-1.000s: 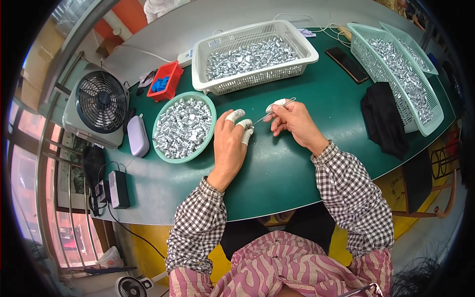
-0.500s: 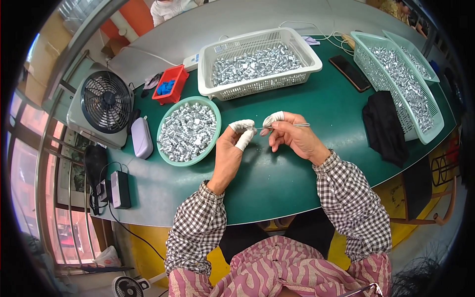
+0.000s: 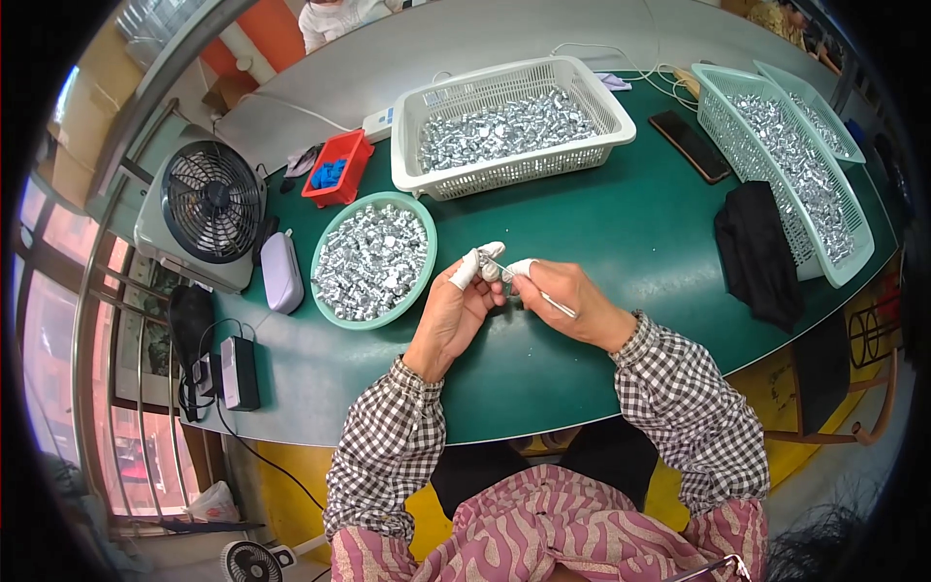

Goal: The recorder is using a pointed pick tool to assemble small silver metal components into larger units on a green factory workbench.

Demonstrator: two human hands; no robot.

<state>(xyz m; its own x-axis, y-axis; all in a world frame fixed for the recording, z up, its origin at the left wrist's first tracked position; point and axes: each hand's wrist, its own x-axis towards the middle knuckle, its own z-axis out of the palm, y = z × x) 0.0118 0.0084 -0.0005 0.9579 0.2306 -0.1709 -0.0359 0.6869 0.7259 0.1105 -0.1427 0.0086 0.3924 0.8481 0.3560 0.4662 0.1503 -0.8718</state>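
My left hand (image 3: pixel 452 315), with white coverings on some fingertips, is closed in a pinch over the green table, just right of the round bowl. Whatever sits between its fingertips is too small and covered to make out. My right hand (image 3: pixel 572 299), also with white-covered fingertips, grips a thin silver metal rod-like tool (image 3: pixel 558 307). The tool slants, its far end meeting the left fingertips and its near end sticking out below the right fingers. Beside the left hand stands a round green bowl (image 3: pixel 315 283) heaped with small silver metal parts (image 3: pixel 376 257).
A white basket (image 3: pixel 514 179) of metal parts stands at the back; pale green baskets (image 3: pixel 790 209) hold more at right. Nearby lie a phone (image 3: pixel 689 145) and black cloth (image 3: pixel 756 252). At left are a red bin (image 3: pixel 339 184), fan (image 3: pixel 213 202), purple case (image 3: pixel 280 272) and black box (image 3: pixel 239 373).
The right hand has turned over and moved lower, tilting the tool from nearly level to a downward slant toward the right. The left hand has rolled, showing more palm.
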